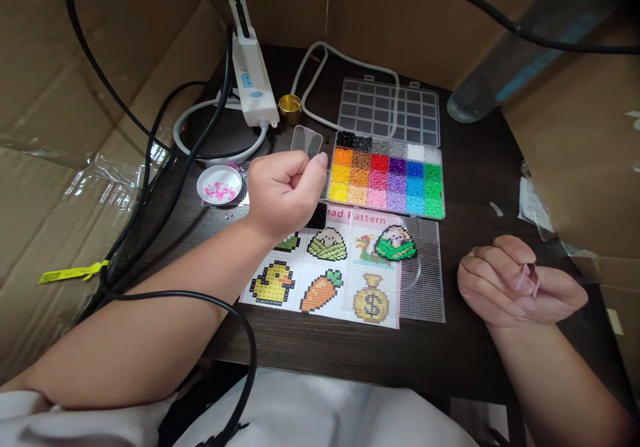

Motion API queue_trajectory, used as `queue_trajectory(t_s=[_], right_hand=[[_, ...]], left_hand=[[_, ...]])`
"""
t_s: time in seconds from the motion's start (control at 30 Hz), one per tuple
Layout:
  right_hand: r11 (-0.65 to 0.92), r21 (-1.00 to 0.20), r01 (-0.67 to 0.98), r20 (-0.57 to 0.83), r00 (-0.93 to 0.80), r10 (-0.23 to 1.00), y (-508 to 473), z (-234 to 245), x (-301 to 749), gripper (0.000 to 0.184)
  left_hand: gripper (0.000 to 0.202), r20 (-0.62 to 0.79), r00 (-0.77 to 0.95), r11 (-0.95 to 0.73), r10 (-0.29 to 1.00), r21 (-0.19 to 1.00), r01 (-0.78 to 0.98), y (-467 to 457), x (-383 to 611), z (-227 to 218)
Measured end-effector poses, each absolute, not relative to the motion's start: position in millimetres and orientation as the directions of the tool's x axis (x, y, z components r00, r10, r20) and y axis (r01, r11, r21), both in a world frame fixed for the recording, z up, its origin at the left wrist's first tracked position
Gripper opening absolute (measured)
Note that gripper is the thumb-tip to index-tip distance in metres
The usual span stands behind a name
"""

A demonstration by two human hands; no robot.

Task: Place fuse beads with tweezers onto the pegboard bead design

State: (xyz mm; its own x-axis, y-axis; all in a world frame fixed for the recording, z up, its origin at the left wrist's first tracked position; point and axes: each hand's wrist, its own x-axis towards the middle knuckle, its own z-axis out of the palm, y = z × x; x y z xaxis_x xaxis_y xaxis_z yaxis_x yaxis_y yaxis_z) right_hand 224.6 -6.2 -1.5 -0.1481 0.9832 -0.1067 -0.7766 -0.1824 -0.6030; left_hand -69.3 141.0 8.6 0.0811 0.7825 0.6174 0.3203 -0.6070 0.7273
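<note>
Light-coloured clothing [320, 407] is seen at the lower edge, crossed at its left by a black cable [253, 347]. Beyond it, at the right, the right hand [520, 284] is held palm up over the dark table [473, 200], its fingers curled around a small pinkish item [529, 279]. Ahead of the clothing, a bead pattern sheet [320, 314] is laid flat, its right part overlapped by a clear pegged board [427, 287]. A rice-ball-shaped bead piece [395, 243] is placed on that board. The left hand [287, 190] is clenched in a fist above the sheet's upper left; beside it are set a container of black beads [316, 216] and, farther left, a white dish [200, 187] with pink beads. Behind the sheet, a compartment box [387, 174] is filled with sorted beads, its lid [390, 110] laid back. Farther off, a gold cup [290, 108] is positioned beside a power strip [255, 87].

Bead handling is judged to be in hand, between placements. For a bead to be placed, the right hand's hold must first be adjusted.

The fist's contents cannot be determined. The pinkish item is mostly concealed; tweezers are possible. The sheet's heading is partly covered.
</note>
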Motion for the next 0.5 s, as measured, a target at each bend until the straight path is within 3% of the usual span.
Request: queue_trajectory(t_s=[0.5], right_hand=[[-0.186, -0.610, -0.770, -0.159, -0.112, 0.981, -7.0, -0.3, 224.9, 0.020]], left_hand=[[0.060, 0.605, 0.094, -0.596, 0.791, 0.727, 0.341, 141.1, -70.0, 9.2]])
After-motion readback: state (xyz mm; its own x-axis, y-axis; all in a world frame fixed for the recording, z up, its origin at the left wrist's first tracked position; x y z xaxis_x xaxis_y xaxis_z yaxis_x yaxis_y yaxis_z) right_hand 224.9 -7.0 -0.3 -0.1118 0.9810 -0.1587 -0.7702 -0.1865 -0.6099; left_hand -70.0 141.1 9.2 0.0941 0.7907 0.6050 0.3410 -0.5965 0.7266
